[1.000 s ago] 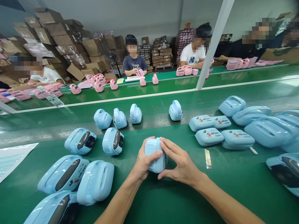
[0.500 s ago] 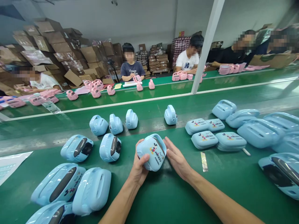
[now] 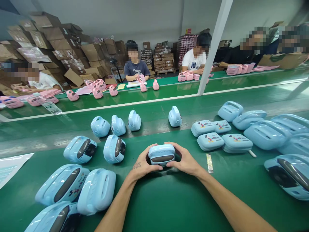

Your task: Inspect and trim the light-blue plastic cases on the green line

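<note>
Between both hands I grip a light blue plastic case with a carry handle and a dark window strip [image 3: 161, 153], its dark strip facing me. My left hand [image 3: 145, 162] wraps its left end, thumb along the lower front edge. On the right end, my right hand [image 3: 184, 159] closes with the thumb at the front. Its printed face is turned out of sight. Left of my hands stand similar blue cases [image 3: 114, 149], several with dark windows. To the right lie flat blue panels [image 3: 210, 141] with a mouse figure and "MICKEY" lettering, some stacked.
More blue cases [image 3: 266, 135] crowd the right side of the green table [image 3: 178, 203]. A foil strip [image 3: 209, 163] lies near my right forearm; a paper sheet [image 3: 14, 167] is at far left. Beyond a white-edged rail, co-workers [image 3: 137, 66] sit with pink cases [image 3: 98, 92].
The blue case has been turned so its printed face no longer shows and its dark strip faces me. My right hand, earlier open beside it, now grips its right end.
</note>
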`<state>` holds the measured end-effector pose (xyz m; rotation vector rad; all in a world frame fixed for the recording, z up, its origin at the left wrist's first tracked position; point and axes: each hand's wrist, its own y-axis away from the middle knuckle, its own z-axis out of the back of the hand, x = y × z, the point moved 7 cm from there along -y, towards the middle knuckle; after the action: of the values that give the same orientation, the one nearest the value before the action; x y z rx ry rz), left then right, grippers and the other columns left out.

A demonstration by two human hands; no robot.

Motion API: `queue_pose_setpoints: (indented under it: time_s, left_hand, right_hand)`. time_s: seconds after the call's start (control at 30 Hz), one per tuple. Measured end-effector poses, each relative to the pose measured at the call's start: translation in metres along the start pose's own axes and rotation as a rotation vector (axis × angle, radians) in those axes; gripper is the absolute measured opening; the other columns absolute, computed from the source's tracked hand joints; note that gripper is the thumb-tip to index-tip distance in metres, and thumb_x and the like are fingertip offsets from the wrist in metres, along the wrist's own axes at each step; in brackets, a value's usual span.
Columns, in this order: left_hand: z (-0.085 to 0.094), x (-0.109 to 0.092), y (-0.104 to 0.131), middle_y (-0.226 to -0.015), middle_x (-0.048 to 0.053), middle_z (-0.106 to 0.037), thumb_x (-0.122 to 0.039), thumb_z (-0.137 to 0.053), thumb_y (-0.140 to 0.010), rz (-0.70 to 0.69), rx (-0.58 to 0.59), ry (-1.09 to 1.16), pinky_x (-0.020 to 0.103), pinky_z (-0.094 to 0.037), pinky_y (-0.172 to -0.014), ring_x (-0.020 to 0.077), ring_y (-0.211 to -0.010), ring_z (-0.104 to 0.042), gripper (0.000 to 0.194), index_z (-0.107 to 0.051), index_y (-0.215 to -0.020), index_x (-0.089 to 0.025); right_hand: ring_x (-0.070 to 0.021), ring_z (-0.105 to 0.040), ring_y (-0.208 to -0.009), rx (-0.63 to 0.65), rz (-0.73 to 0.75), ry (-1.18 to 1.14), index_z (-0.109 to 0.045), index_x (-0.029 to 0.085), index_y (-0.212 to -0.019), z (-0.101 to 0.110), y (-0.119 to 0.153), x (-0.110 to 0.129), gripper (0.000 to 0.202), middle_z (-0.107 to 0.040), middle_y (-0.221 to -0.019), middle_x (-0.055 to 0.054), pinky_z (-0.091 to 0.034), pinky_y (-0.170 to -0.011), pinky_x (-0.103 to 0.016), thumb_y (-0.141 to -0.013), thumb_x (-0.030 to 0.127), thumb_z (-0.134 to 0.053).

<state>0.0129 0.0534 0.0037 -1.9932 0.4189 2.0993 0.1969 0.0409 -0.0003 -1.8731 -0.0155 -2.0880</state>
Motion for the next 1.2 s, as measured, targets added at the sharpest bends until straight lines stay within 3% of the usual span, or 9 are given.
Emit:
queue_pose_setpoints:
  time_s: [0.33, 0.53, 0.63, 0.7, 0.77, 0.83, 0.93, 1.1, 1.2]
  left_hand:
    - [0.003, 0.001, -0.004, -0.107, 0.007, -0.076, -0.024, -0.096, -0.049, 0.024, -0.055, -0.039, 0.041, -0.054, -0.096, 0.0296, -0.104, -0.069, 0.075, -0.069, -0.12, -0.021]
    - [0.002, 0.004, -0.001, -0.116, 0.007, -0.074, -0.022, -0.096, -0.05, 0.033, -0.04, 0.027, 0.045, -0.049, -0.105, 0.0316, -0.113, -0.067, 0.083, -0.065, -0.127, -0.023]
    - [0.0, 0.003, 0.0, -0.13, 0.011, -0.069, -0.021, -0.099, -0.041, -0.013, -0.024, 0.119, 0.046, -0.043, -0.112, 0.0355, -0.127, -0.059, 0.096, -0.064, -0.13, -0.024]
    - [0.005, 0.002, 0.0, -0.138, 0.014, -0.064, -0.033, -0.098, -0.048, -0.097, -0.074, 0.225, 0.046, -0.04, -0.113, 0.0369, -0.133, -0.054, 0.091, -0.063, -0.132, -0.024]
    - [0.016, 0.004, 0.0, -0.136, 0.014, -0.063, -0.05, -0.086, -0.068, -0.18, -0.217, 0.32, 0.045, -0.042, -0.11, 0.0346, -0.13, -0.057, 0.074, -0.061, -0.133, -0.025]
    - [0.031, 0.008, 0.003, -0.125, 0.011, -0.066, -0.055, -0.072, -0.082, -0.244, -0.4, 0.355, 0.044, -0.046, -0.105, 0.0298, -0.12, -0.062, 0.059, -0.059, -0.132, -0.026]
    - [0.044, 0.014, 0.005, -0.11, 0.006, -0.066, -0.049, -0.072, -0.084, -0.285, -0.562, 0.301, 0.039, -0.048, -0.099, 0.0247, -0.109, -0.063, 0.05, -0.059, -0.126, -0.027]
    - [0.047, 0.016, 0.001, -0.097, 0.005, -0.067, -0.032, -0.081, -0.073, -0.242, -0.583, 0.239, 0.034, -0.05, -0.09, 0.023, -0.1, -0.064, 0.04, -0.064, -0.108, -0.023]
    - [0.047, 0.017, 0.0, -0.091, 0.005, -0.068, -0.028, -0.077, -0.072, -0.243, -0.574, 0.232, 0.033, -0.052, -0.085, 0.0219, -0.092, -0.066, 0.033, -0.064, -0.102, -0.021]
  right_hand:
    - [-0.0268, -0.067, -0.107, 0.0, -0.02, -0.046, -0.063, 0.022, -0.122, -0.005, -0.004, 0.0, 0.062, -0.072, -0.113, -0.004, -0.054, -0.097, -0.04, -0.066, 0.036, -0.088]
    - [-0.0314, -0.057, -0.131, -0.012, 0.02, -0.021, -0.056, 0.026, -0.137, -0.004, 0.0, 0.0, 0.073, -0.061, -0.141, -0.009, -0.043, -0.113, -0.049, -0.073, 0.047, -0.083]
    - [-0.0318, -0.052, -0.137, -0.027, 0.044, -0.072, -0.062, 0.026, -0.133, -0.001, 0.003, 0.003, 0.058, -0.059, -0.145, -0.011, -0.039, -0.116, -0.049, -0.084, 0.057, -0.07]
    - [-0.0307, -0.059, -0.129, -0.057, 0.002, -0.122, -0.068, 0.025, -0.123, 0.0, 0.003, 0.003, 0.051, -0.066, -0.136, -0.011, -0.045, -0.111, -0.046, -0.087, 0.06, -0.066]
    - [-0.0296, -0.066, -0.116, -0.129, -0.052, -0.171, -0.072, 0.023, -0.113, 0.002, -0.002, 0.002, 0.05, -0.073, -0.121, -0.01, -0.053, -0.101, -0.043, -0.083, 0.063, -0.069]
    - [-0.0277, -0.07, -0.099, -0.209, -0.088, -0.187, -0.073, 0.021, -0.104, 0.003, -0.017, 0.001, 0.049, -0.076, -0.105, -0.009, -0.058, -0.086, -0.04, -0.082, 0.065, -0.069]
    - [-0.0233, -0.07, -0.08, -0.295, -0.11, -0.113, -0.071, 0.017, -0.097, 0.004, -0.062, -0.001, 0.047, -0.075, -0.089, -0.008, -0.058, -0.069, -0.035, -0.088, 0.062, -0.063]
    - [-0.022, -0.069, -0.096, -0.407, -0.09, 0.086, -0.066, 0.015, -0.115, 0.001, -0.15, -0.003, 0.035, -0.07, -0.11, -0.008, -0.058, -0.083, -0.039, -0.097, 0.045, -0.062]
    - [-0.0235, -0.066, -0.107, -0.411, -0.072, 0.243, -0.061, 0.017, -0.126, -0.008, -0.174, -0.004, 0.034, -0.064, -0.127, -0.009, -0.058, -0.09, -0.045, -0.098, 0.035, -0.063]
